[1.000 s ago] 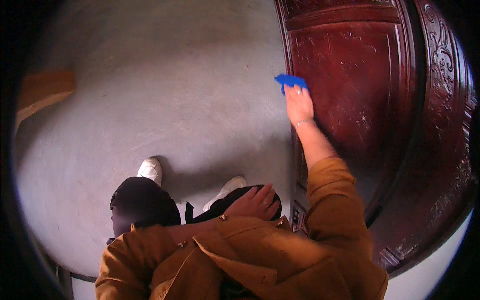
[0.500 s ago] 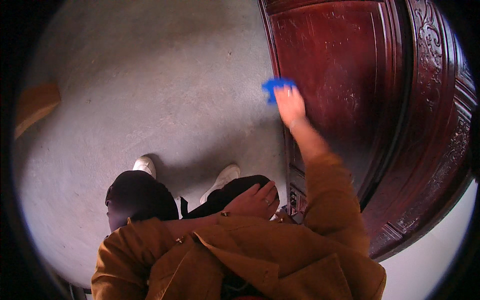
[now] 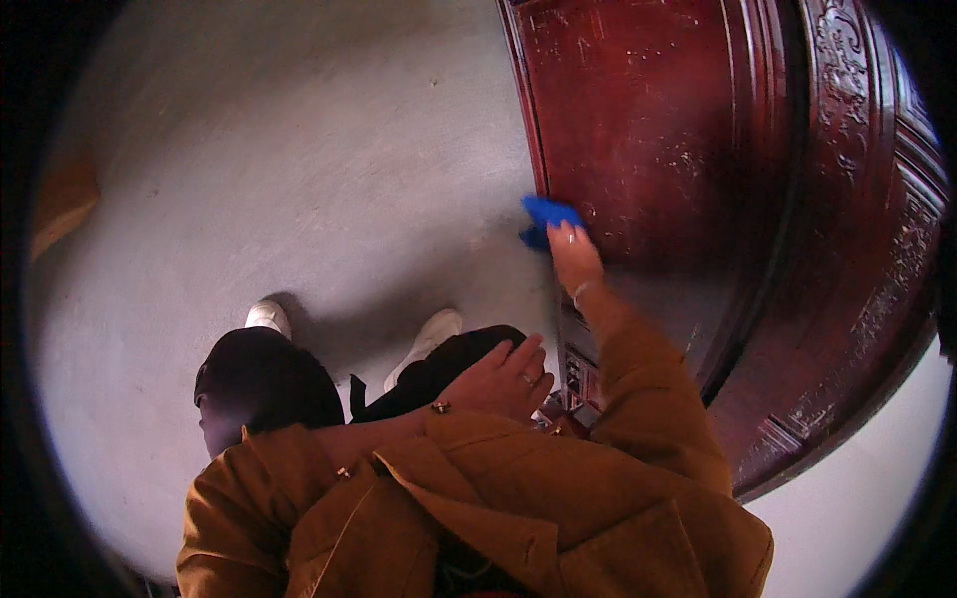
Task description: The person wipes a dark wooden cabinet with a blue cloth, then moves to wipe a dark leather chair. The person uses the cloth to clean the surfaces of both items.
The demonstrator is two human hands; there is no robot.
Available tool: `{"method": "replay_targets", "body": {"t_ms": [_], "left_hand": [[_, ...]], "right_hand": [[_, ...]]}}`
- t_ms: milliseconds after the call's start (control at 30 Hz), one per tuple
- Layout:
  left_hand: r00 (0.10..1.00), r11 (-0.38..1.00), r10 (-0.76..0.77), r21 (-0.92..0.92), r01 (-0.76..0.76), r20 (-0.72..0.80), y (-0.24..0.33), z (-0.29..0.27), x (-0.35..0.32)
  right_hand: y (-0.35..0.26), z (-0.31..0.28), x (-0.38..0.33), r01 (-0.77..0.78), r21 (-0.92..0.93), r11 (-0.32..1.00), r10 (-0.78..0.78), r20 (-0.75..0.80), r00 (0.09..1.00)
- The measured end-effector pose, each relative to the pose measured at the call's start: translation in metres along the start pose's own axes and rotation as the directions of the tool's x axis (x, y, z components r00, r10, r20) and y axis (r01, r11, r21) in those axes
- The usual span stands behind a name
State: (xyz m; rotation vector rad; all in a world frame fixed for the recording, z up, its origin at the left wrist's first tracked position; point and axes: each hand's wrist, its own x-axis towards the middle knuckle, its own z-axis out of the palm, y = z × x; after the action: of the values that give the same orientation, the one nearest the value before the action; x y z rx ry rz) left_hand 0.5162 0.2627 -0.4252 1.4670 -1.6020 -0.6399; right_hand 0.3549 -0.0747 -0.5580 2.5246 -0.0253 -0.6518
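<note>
A blue cloth [image 3: 551, 212] is gripped in my right hand [image 3: 575, 257] at the left edge of the dark red wooden bench seat [image 3: 638, 130]. Part of the cloth sticks out past that edge, over the floor. The right arm reaches forward in a brown sleeve, with a thin bracelet at the wrist. My left hand [image 3: 506, 382] rests on my right knee, holding nothing, its fingers loosely apart and a ring on one of them.
The bench's carved backrest [image 3: 847, 199] rises along the right side. Grey concrete floor [image 3: 299, 149] spreads to the left, where an orange-brown wooden piece [image 3: 65, 207] shows at the rim. My white shoes [image 3: 429, 339] stand on the floor; a pale wall [image 3: 857, 508] is at lower right.
My right hand has drawn the blue cloth nearer to me along the seat's edge, and the cloth is more bunched. The left hand stays on the knee. The view has shifted slightly.
</note>
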Motion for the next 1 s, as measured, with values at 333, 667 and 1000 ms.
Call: {"method": "replay_targets", "body": {"t_ms": [333,667,1000], "left_hand": [[0.989,0.996,0.082,-0.030,-0.079,0.126,0.011,-0.003,-0.003],[0.998,0.998,0.061,-0.028,-0.062,-0.011,0.007,0.000,-0.002],[0.987,0.991,0.126,0.059,-0.121,-0.094,0.005,0.016,-0.011]], "right_hand": [[0.050,-0.196,0.100,-0.163,-0.167,0.972,0.090,-0.374,0.923],[0.038,-0.141,-0.002,-0.115,-0.004,0.993,0.112,0.265,0.958],[0.098,-0.189,0.152,-0.148,-0.212,0.966,0.017,-0.520,0.854]]}}
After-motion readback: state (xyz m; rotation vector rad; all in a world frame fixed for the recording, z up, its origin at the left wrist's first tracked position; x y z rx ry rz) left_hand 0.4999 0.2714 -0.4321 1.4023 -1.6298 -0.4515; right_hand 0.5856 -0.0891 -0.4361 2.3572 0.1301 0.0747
